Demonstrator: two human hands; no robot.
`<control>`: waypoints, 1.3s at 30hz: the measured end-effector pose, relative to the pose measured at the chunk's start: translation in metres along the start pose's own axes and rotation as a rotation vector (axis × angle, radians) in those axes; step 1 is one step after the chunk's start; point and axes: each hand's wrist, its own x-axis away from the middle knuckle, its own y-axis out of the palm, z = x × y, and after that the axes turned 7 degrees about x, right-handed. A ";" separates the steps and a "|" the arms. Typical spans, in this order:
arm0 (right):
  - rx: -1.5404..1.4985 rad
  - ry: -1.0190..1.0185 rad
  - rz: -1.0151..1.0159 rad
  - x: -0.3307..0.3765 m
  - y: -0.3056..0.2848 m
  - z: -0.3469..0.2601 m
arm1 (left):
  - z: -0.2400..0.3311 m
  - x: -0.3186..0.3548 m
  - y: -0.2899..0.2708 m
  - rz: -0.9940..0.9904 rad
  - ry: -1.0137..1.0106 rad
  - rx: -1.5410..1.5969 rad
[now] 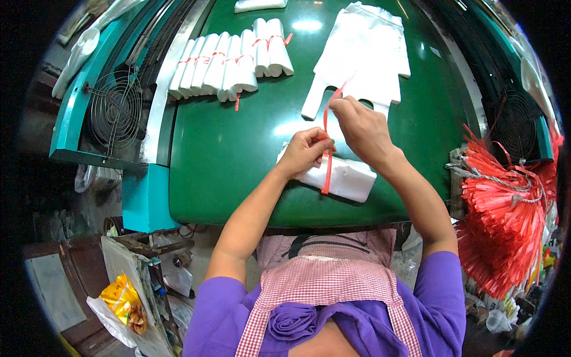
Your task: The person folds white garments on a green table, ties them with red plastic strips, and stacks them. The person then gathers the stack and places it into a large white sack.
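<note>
A folded bundle of white plastic bags [351, 178] lies on the green table near its front edge. Round its middle runs a flat red plastic ribbon [326, 179]. Above the bundle, my left hand [306, 153] pinches the ribbon where it crosses the top, fingers closed. My right hand [364, 131] is raised a little farther off to the right, closed on an upper length of the same ribbon, whose tip points away from me. Just beyond my hands lies a flat stack of white vest-shaped plastic bags [363, 50], its handles toward me.
Several rolled white bundles tied with red ribbon [214, 62] line the green table [238, 160] at the far left. A thick hank of red ribbons [499, 220] hangs at the right edge. Teal machine frames with wire-guarded fans [117, 110] flank the table.
</note>
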 end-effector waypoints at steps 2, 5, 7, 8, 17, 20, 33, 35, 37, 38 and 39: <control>-0.037 -0.225 -0.064 0.026 -0.001 -0.005 | -0.004 -0.004 -0.004 0.090 0.073 0.104; 0.062 -0.510 -0.465 0.051 -0.009 -0.027 | -0.007 -0.006 -0.004 0.152 0.153 0.179; 0.193 -0.384 -0.422 0.054 -0.002 -0.023 | -0.009 -0.004 -0.002 0.188 0.157 0.154; 0.173 -0.350 -0.425 0.053 -0.004 -0.022 | -0.010 -0.002 0.000 0.204 0.177 0.146; -1.958 1.022 -0.207 0.073 0.018 0.000 | -0.027 0.025 0.026 0.276 0.258 -0.070; -1.262 0.801 -0.333 0.096 0.033 -0.013 | -0.023 0.035 0.039 0.109 0.696 -0.723; -1.703 0.750 -0.403 0.106 0.030 0.005 | 0.000 0.050 0.026 -0.446 1.043 -1.236; -1.476 0.717 -0.429 0.101 0.022 -0.008 | -0.002 0.050 0.027 -0.506 1.051 -1.233; -1.248 0.472 -0.322 0.108 0.033 -0.017 | 0.005 0.048 0.035 -0.534 0.977 -1.159; -1.317 0.497 -0.325 0.111 0.036 -0.017 | 0.007 0.048 0.036 -0.530 0.931 -1.130; -1.388 0.521 -0.335 0.110 0.036 -0.018 | 0.007 0.048 0.036 -0.519 0.883 -1.101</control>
